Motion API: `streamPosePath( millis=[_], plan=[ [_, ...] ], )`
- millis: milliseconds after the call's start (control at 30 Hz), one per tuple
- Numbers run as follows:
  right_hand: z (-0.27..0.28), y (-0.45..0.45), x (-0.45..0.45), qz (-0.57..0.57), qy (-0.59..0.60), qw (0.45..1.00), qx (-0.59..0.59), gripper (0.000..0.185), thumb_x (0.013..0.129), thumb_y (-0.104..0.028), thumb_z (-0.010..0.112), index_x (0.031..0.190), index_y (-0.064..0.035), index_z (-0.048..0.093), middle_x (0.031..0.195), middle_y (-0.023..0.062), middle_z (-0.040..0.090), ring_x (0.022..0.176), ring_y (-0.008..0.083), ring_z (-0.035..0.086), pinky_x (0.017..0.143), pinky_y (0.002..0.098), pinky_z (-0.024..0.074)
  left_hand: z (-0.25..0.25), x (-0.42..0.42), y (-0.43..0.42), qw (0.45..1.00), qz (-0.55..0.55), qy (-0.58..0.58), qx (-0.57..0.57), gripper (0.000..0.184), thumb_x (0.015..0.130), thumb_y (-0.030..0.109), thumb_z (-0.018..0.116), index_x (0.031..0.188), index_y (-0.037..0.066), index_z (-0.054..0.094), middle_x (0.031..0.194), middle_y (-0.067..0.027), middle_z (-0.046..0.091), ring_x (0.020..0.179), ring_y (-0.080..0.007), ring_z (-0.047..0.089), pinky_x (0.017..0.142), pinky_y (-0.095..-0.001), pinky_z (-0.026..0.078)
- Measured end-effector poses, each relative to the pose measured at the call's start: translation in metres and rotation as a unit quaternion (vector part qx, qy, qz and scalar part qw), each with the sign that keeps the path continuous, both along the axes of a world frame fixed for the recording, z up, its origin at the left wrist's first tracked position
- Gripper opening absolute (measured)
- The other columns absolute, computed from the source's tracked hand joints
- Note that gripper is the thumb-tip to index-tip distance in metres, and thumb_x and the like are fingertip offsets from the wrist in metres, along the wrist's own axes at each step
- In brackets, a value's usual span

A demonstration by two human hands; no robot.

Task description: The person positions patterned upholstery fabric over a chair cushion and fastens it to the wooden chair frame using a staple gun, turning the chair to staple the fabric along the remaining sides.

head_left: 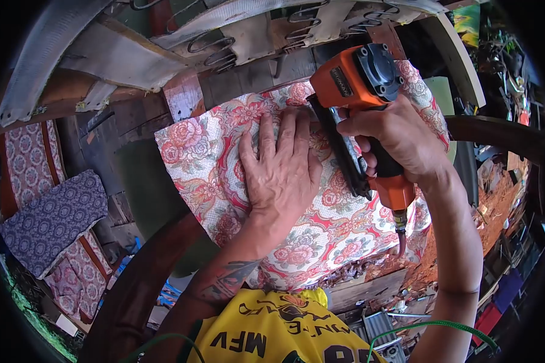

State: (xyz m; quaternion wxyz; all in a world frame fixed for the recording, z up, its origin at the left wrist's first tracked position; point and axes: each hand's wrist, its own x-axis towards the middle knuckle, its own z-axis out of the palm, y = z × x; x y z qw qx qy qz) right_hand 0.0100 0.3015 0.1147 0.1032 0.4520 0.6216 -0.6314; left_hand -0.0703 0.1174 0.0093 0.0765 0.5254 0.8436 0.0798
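Green base (145, 181) with floral cloth (212, 190) spread over it, showing past the cloth's left and right edges, plank floor (106, 148) left of the cloth, reddish earth (495, 202) to its right, strewn with scraps (485, 174)

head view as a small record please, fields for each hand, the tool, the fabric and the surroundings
left hand: palm down, fingers extended over the fabric
right hand: wrapped around the tool's grip
tool: orange-and-black handheld tool, metal fitting at the handle's end
fabric: floral fabric, white with red and pink, under the left hand
top of view: metal springs and pale straps
left side: purple-grey patterned cloth over other patterned pieces
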Motion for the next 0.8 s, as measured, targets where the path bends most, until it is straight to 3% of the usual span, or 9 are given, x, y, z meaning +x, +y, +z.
streamPosePath(
  millis=[567, 800],
  plan=[
    [0.002, 0.018, -0.014, 0.004, -0.066, 0.998, -0.021, 0.023, 0.09, -0.022, 0.075, 0.096, -0.0002, 0.07, 0.068, 0.0022, 0.062, 0.053, 0.0117, 0.063, 0.05, 0.0293, 0.0527, -0.006, -0.003, 0.01, 0.999, 0.041, -0.008, -0.018, 0.064, 0.102, 0.046, 0.051, 0.155, 0.01, 0.055, 0.157, -0.0082, 0.054, 0.15, -0.0331, 0.043, 0.119, -0.0684, 0.019],
    [0.002, 0.023, -0.018, -0.012, -0.068, 0.998, -0.004, 0.023, 0.091, -0.023, 0.076, 0.092, -0.0013, 0.07, 0.068, 0.002, 0.061, 0.052, 0.0121, 0.061, 0.05, 0.029, 0.051, -0.011, -0.012, 0.026, 0.998, 0.064, -0.02, -0.014, 0.063, 0.098, 0.045, 0.056, 0.146, 0.005, 0.062, 0.147, -0.0088, 0.06, 0.135, -0.0323, 0.052, 0.112, -0.0625, 0.028]
  ],
)
